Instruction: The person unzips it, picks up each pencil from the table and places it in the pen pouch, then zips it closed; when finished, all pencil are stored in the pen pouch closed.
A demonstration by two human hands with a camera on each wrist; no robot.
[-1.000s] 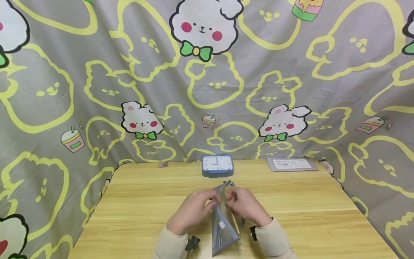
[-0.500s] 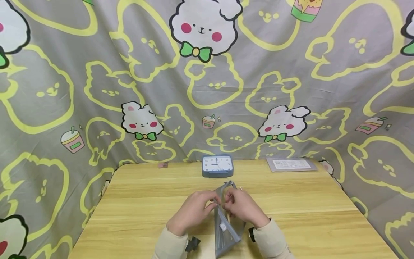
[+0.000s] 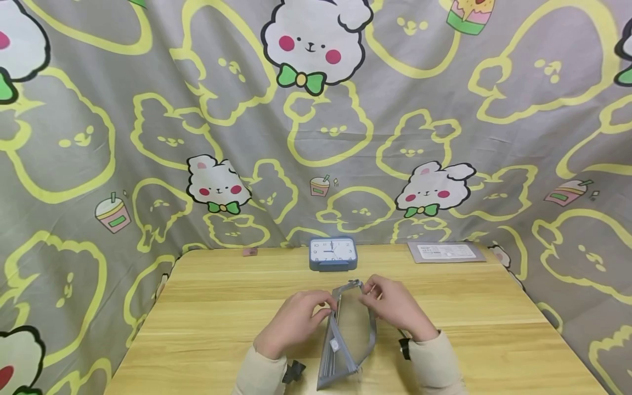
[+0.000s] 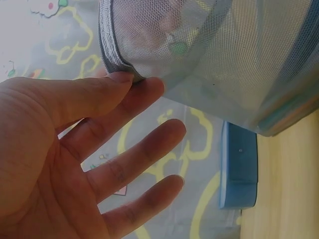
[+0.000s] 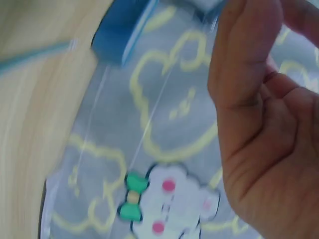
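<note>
A grey mesh zipper pouch [image 3: 333, 359] stands tilted on the table in the head view, its mouth spread wide. My left hand [image 3: 298, 318] pinches the near-left rim between thumb and forefinger; the left wrist view shows that hand [image 4: 114, 149] at the zipper edge [image 4: 110, 40], other fingers spread. At the opposite rim, my right hand [image 3: 395, 307] grips with curled fingers. In the right wrist view its fingertips run out of frame above the palm [image 5: 274, 124]. A slim teal stick [image 5: 37, 55] shows at the left there. Long thin items lie inside the pouch, blurred by mesh.
A blue alarm clock [image 3: 333, 253] stands behind the pouch. At the back right lies a grey packet with a white label [image 3: 446, 252], and a small reddish piece [image 3: 249, 252] is at the back left. A patterned curtain [image 3: 316, 131] hangs behind the wooden table [image 3: 212, 307].
My right hand has moved right and slightly back, drawing the pouch's mouth wider. The pale stick seen earlier beside the right fingers no longer shows there. My left hand has stayed at its rim.
</note>
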